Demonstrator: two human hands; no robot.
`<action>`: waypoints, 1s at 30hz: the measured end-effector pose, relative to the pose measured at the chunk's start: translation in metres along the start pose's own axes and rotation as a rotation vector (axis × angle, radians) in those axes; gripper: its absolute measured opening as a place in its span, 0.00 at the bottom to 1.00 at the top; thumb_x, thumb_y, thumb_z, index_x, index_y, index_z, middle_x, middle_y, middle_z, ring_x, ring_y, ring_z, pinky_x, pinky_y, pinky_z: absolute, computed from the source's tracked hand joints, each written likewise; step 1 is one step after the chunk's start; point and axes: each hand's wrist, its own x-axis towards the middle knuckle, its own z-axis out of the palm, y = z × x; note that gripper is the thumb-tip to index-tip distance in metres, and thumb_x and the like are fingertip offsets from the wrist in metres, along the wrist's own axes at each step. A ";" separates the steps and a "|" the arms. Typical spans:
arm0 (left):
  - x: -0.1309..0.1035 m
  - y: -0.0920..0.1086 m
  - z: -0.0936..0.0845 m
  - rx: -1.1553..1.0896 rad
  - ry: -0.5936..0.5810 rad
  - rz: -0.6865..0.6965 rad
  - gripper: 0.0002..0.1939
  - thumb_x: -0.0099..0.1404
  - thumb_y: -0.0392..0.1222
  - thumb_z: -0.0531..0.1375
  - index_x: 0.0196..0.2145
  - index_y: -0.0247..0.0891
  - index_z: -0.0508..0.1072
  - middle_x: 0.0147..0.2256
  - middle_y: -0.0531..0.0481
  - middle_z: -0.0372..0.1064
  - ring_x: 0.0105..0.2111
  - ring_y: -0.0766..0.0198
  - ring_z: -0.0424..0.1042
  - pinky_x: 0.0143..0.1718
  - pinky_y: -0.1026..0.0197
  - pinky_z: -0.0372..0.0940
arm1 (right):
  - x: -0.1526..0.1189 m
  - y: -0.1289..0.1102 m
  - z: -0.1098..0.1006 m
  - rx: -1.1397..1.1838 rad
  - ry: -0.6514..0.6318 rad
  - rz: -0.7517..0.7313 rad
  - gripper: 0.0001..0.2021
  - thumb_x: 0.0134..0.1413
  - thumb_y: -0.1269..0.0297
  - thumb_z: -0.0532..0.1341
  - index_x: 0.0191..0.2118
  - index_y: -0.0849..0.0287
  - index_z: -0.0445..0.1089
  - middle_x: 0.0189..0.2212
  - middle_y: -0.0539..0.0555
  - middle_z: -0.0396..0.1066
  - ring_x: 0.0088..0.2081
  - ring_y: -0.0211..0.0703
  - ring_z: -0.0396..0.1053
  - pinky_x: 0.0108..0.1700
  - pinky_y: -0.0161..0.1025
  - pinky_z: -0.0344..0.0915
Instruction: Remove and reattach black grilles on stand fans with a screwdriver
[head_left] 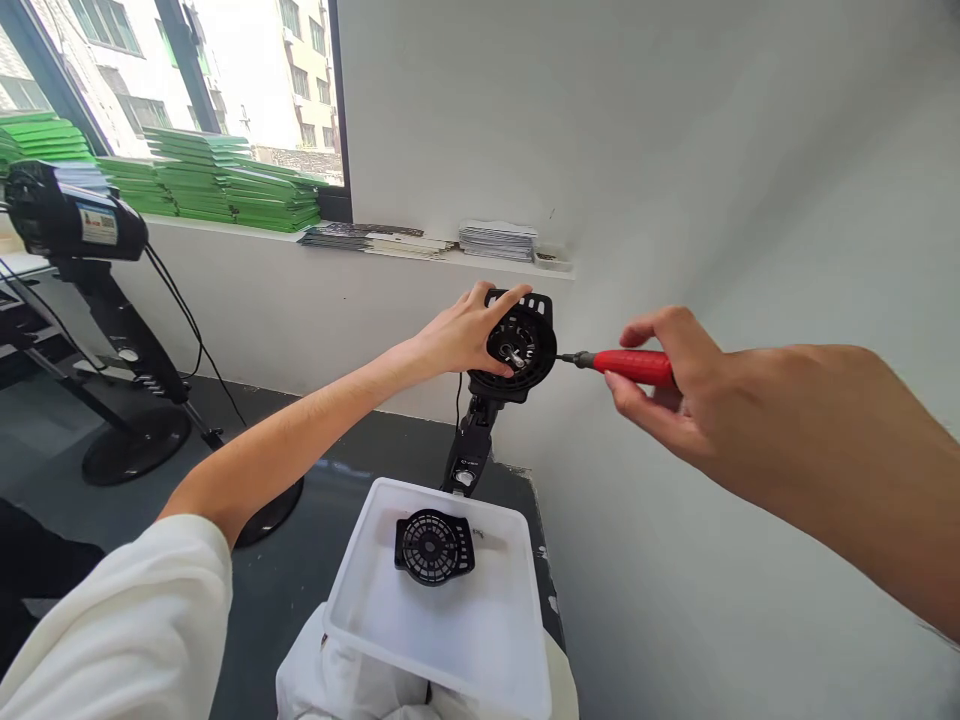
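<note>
Near the centre of the frame, a round, black plastic fan-motor housing (534,350) with a slotted upper edge and a metal shaft at its middle sits atop a slanting black plastic stand neck (472,440). The left hand (471,330) reaches in from the lower left and clasps the housing's left side, fingers spread over its upper part and thumb along the lower front. The housing thus lies directly at the left hand's fingertips and well to the left of the right hand (686,385).

That right hand, right of centre, pinches a red-handled screwdriver (634,366) between thumb and fingers. The screwdriver points left, its dark shaft ending at the housing's right rim; whether the tip sits in a screw cannot be told.

Below, in the lower middle of the frame, a white rectangular plastic tray (435,655) holds a black plastic cover with a round grille (433,547) and, just right of it, some small metallic pieces (478,534), too small to make out.

At the left edge stands another black fan motor (94,222) on a slanted neck; green stacks (247,185) line the windowsill at upper left.
</note>
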 end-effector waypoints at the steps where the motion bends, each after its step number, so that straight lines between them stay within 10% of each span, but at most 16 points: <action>1: 0.000 0.000 0.000 0.001 -0.001 0.002 0.56 0.54 0.49 0.74 0.72 0.49 0.48 0.61 0.36 0.55 0.58 0.42 0.66 0.54 0.43 0.70 | 0.000 0.000 0.001 -0.042 0.015 0.013 0.30 0.74 0.47 0.39 0.40 0.61 0.73 0.12 0.48 0.55 0.14 0.40 0.50 0.22 0.37 0.42; 30: 0.002 0.001 -0.002 0.012 -0.011 -0.004 0.57 0.53 0.49 0.75 0.72 0.48 0.48 0.59 0.36 0.57 0.58 0.41 0.67 0.55 0.44 0.70 | 0.007 -0.007 -0.002 0.093 0.036 0.041 0.29 0.72 0.46 0.40 0.41 0.61 0.72 0.12 0.46 0.54 0.13 0.37 0.49 0.21 0.35 0.41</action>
